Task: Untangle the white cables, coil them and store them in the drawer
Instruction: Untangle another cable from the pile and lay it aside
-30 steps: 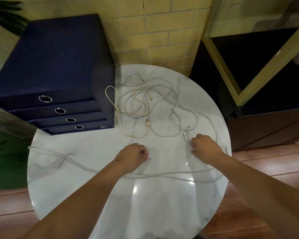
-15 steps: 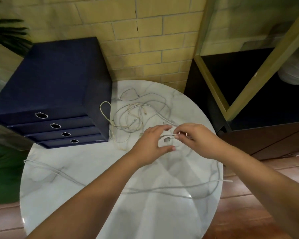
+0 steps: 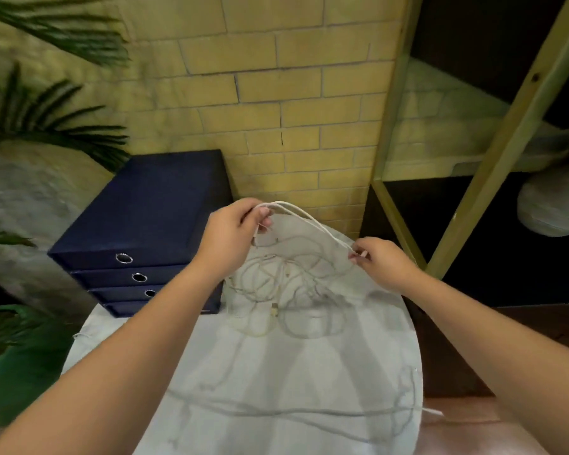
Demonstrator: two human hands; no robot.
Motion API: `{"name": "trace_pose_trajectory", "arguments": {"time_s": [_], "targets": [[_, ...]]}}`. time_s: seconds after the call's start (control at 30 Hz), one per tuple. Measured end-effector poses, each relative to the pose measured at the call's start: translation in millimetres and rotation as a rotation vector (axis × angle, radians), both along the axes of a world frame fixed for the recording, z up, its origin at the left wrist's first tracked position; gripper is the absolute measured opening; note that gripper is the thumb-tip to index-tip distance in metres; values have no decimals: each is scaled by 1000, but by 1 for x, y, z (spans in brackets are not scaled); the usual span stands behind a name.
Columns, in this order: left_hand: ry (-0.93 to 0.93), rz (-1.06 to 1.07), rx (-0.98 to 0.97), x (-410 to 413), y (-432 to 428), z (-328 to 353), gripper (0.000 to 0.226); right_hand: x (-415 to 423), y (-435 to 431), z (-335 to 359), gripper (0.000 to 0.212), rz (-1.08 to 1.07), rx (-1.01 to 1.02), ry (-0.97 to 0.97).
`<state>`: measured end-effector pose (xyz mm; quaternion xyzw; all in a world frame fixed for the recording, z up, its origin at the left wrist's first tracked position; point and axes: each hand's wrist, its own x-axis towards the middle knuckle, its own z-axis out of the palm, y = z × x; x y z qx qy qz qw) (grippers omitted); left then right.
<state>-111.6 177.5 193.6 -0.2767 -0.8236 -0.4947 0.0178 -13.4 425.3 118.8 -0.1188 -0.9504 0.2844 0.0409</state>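
A tangle of white cables (image 3: 286, 284) lies on the round marble table (image 3: 276, 372). My left hand (image 3: 230, 234) is raised above the tangle and pinches a white cable strand (image 3: 309, 218) that arcs over to my right hand (image 3: 378, 261). My right hand pinches the other end of that strand near its plug. A long cable (image 3: 293, 412) runs across the near part of the table. The dark blue drawer unit (image 3: 145, 238) stands at the table's left, all its drawers closed.
A yellow brick wall rises behind the table. A wooden shelf frame (image 3: 493, 152) with dark compartments stands to the right. Palm leaves (image 3: 40, 119) and a green pot (image 3: 17, 366) are at the left.
Both hands rose from the table surface, met over the tangle, then spread apart lifting one cable strand between them. The view tilted upward.
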Motion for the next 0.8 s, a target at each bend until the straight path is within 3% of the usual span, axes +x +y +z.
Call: {"name": "trace_pose_trajectory", "arguments": {"time_s": [0.17,0.33,0.5,0.57,0.67,0.8], "targets": [[-57,111,20,-5,-25,10,22,-43,-5,42,9,-149,-155,143],[-115,229,25,-18,-49,8,21,-83,-21,113,12,-112,-80,341],[-83,281,50,-25,-60,13,19,-108,-39,167,17,7,-79,656],[-75,295,38,-26,-61,14,20,-112,-45,174,20,62,-18,610],[-95,295,-53,-25,-65,8,18,-116,-41,159,28,99,187,327],[-178,270,-238,-27,-75,-15,11,-113,-33,141,14,91,226,236]]}}
